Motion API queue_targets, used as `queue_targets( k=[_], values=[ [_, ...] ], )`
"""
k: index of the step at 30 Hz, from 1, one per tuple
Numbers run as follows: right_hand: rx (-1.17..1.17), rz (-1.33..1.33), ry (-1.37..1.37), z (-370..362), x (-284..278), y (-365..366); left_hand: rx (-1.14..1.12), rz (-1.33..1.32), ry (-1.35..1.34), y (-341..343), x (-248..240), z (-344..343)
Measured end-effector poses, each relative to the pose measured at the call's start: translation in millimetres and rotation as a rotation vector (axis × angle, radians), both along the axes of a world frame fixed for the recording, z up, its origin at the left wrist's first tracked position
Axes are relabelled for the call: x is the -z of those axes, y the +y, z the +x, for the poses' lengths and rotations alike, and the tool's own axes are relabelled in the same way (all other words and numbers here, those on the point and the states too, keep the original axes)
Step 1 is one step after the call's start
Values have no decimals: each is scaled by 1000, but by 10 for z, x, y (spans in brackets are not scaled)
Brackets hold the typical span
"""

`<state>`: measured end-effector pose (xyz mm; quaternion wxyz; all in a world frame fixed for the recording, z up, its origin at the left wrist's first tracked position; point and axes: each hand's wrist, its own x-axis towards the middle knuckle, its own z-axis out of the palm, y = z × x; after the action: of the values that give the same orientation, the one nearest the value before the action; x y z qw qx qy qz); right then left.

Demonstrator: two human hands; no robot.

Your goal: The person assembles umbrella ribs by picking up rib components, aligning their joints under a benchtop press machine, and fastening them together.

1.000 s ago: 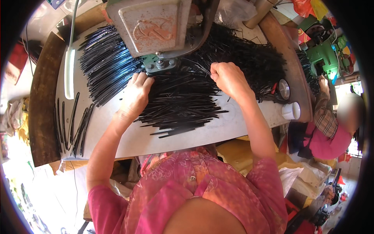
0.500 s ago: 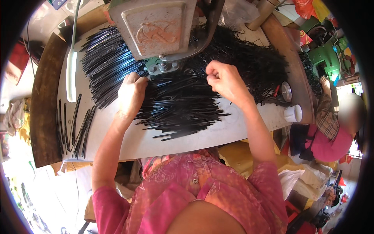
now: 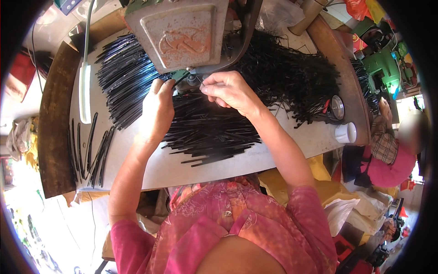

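Note:
Below the head of a green-grey machine (image 3: 185, 39), both my hands work close together. My left hand (image 3: 158, 107) is closed in a pinch on a thin black strip (image 3: 182, 78), whose end points up toward the metal fittings under the machine head. Just right of those fittings, the fingers of my right hand (image 3: 230, 93) are pinched together. A fine sliver seems to show at their tips, too small to name. Under and in front of my hands lies a pile of black strips (image 3: 210, 132), roughly lined up sideways.
A neat stack of long black strips (image 3: 123, 82) lies left of the machine, with a tangled black heap (image 3: 292, 77) to its right. Several loose strips (image 3: 93, 155) lie far left. A white cup (image 3: 345, 133) stands near the right edge. A co-worker (image 3: 388, 155) sits beyond.
My right hand has moved left from over the tangled heap to the machine's fittings, beside my left hand. A black strip now shows protruding from my left fingers.

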<state>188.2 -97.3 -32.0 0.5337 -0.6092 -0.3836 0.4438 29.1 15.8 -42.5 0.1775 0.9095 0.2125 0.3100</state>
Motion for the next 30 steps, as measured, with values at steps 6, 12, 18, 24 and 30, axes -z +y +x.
queue_targets(
  k=[6,12,18,24,30],
  values=[
    [98,-11,178,29,58,-7,-14,-69,-3,-28,37,40],
    [296,157,497,5,134,50,4,-196,-45,-25,74,42],
    [419,231,668,-106,111,100,10,-316,-36,-23,88,35],
    [447,251,629,-146,105,104,8,-330,-25,-31,70,26],
    [440,272,607,-164,98,117,17,-364,-29,-35,53,28]
  ],
)
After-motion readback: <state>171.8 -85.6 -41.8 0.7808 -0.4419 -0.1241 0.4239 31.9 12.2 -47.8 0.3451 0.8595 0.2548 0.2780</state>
